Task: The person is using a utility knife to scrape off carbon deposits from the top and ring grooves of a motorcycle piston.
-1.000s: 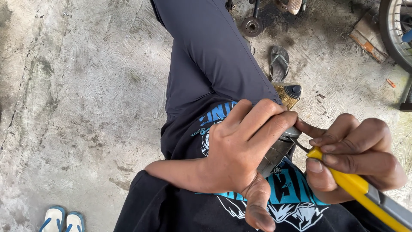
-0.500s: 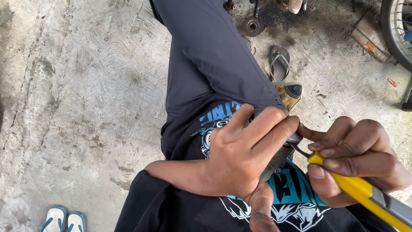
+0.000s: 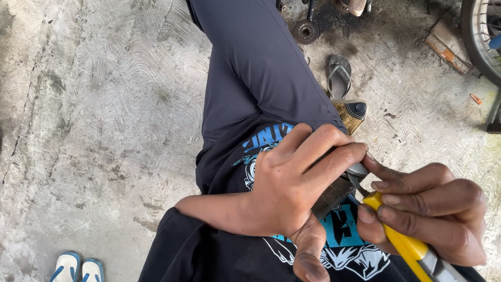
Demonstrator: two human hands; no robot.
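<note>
Left hand (image 3: 292, 193) clamped around small grey metal part (image 3: 339, 188), held over lap against black shirt (image 3: 219, 256). Right hand (image 3: 433, 214) gripping yellow-handled tool (image 3: 402, 243), fingers closed tight, tip meeting part's edge. Advisable: keep part braced firmly, tip seated squarely, pressure directed away from left thumb. Sandals (image 3: 78, 267) lying on concrete floor (image 3: 104, 104).
</note>
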